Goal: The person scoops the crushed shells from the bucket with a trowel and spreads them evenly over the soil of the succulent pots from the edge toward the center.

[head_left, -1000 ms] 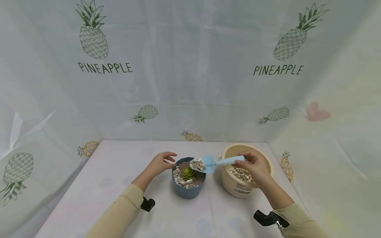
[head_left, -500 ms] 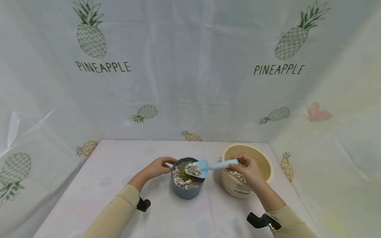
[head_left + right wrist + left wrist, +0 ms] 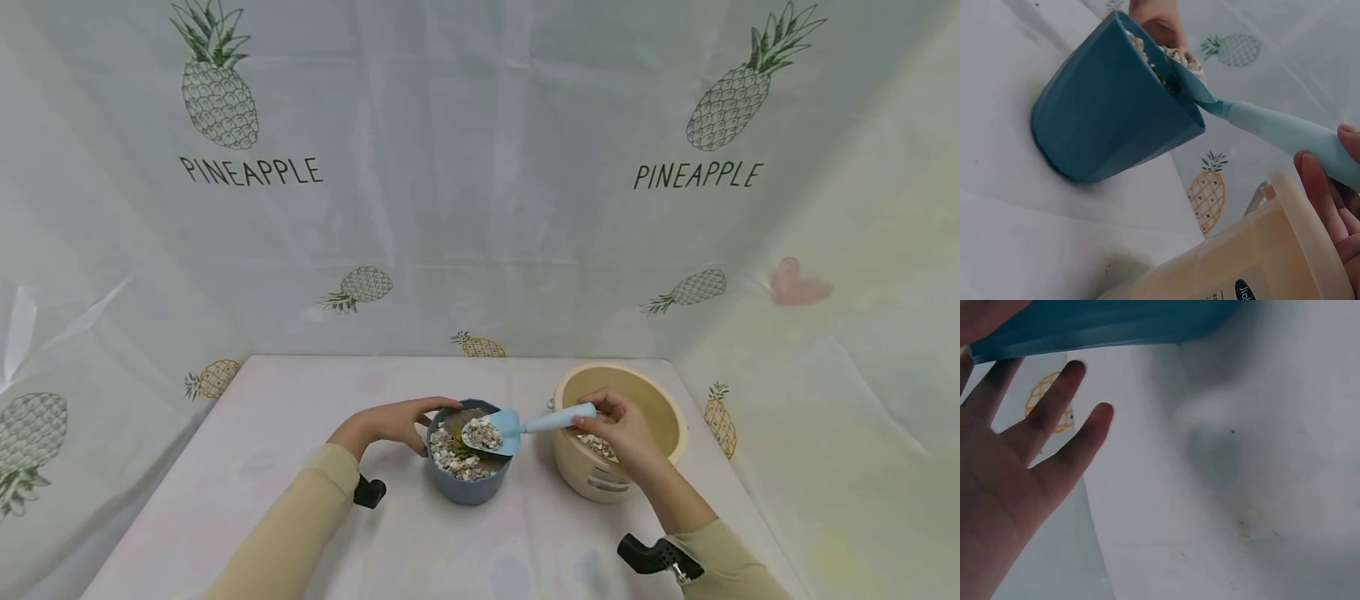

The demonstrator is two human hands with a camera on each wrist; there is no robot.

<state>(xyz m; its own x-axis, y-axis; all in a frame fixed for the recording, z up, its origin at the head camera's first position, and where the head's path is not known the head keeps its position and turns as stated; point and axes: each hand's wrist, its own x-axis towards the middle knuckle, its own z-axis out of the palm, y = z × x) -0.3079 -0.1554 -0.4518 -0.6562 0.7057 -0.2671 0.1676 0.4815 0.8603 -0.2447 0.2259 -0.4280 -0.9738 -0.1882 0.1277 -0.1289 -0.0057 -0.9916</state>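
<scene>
My right hand (image 3: 626,429) grips the light blue handle of a small trowel (image 3: 558,417). Its blade carries pale gravel (image 3: 482,433) and tilts low over a blue flower pot (image 3: 468,489). A green succulent (image 3: 457,444), partly hidden under the blade, grows there amid white and tan stones. My left hand (image 3: 393,422) holds the pot's left side, thumb toward me and forefinger along the far rim. In the left wrist view the other fingers (image 3: 1082,447) spread out below the pot wall (image 3: 1104,325).
A cream bucket (image 3: 592,479) with more gravel (image 3: 597,447) stands right of the pot, directly beneath my right hand. Both containers stand on a pale cloth-covered table (image 3: 420,550). A pineapple-print curtain (image 3: 480,208) closes off the back and sides.
The trowel has moved left and slightly down, from the pot's right rim to over the succulent. My left hand has closed in from beside the rim onto the pot.
</scene>
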